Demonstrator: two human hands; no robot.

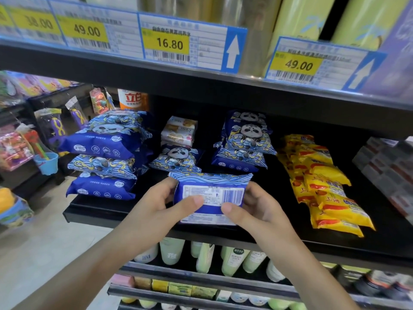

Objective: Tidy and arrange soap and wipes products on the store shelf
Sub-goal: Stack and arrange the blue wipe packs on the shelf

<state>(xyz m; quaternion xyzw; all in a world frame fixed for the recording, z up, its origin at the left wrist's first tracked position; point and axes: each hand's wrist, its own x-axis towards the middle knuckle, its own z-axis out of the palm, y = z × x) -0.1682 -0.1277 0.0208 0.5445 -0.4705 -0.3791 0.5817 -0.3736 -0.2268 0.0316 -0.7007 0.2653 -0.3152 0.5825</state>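
Blue wipes pack (211,196) — barcode side up, held over the front edge of the black shelf (290,240); left hand (156,211) and right hand (257,211) grip its two ends, thumbs pressed on the label.

Stack of three like packs (105,153) at shelf left; another pile (243,142) behind right.

Boxed soap bars (178,132) at rear centre, behind a single panda pack (176,159).

Yellow packets (324,182) in a row at right.

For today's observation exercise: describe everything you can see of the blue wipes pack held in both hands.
The wipes pack is a soft blue plastic pouch with wave patterning and crimped ends. Its back faces the camera, showing a white label with barcode. It lies roughly level, above the black shelf's front edge. The left hand and right hand grip its ends, thumbs on the label.
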